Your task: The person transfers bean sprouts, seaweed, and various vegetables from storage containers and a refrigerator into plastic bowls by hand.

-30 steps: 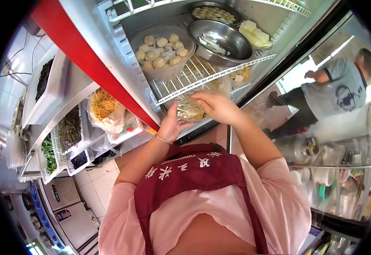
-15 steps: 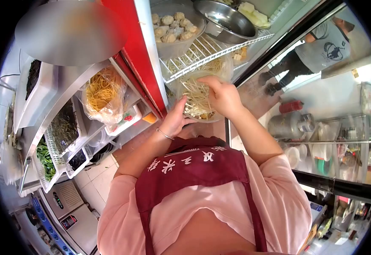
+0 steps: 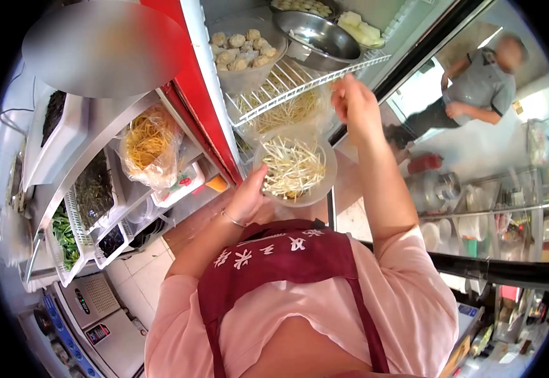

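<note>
My left hand (image 3: 248,196) grips the near left side of a clear plastic bowl (image 3: 330,171), its fingers partly hidden by the bowl. Pale bean sprouts (image 3: 293,165) fill the bowl in a loose heap. To the right, my right hand (image 3: 357,107) is raised beside the front edge of a white wire shelf (image 3: 315,89). Its fingers are loosely bent and apart, with nothing visible in them. More long pale sprouts (image 3: 293,112) lie under the wire shelf, just beyond the bowl.
On the wire shelf stand a tub of meatballs (image 3: 240,51) and a metal bowl (image 3: 318,38). The fridge's glass door (image 3: 438,126) is at right, with a person seen in it. At left are bagged yellow shreds (image 3: 152,148) and baskets of greens (image 3: 67,236).
My right hand has left the sprouts and moved up and right. The bowl is now lower and more fully visible, still in my left hand.
</note>
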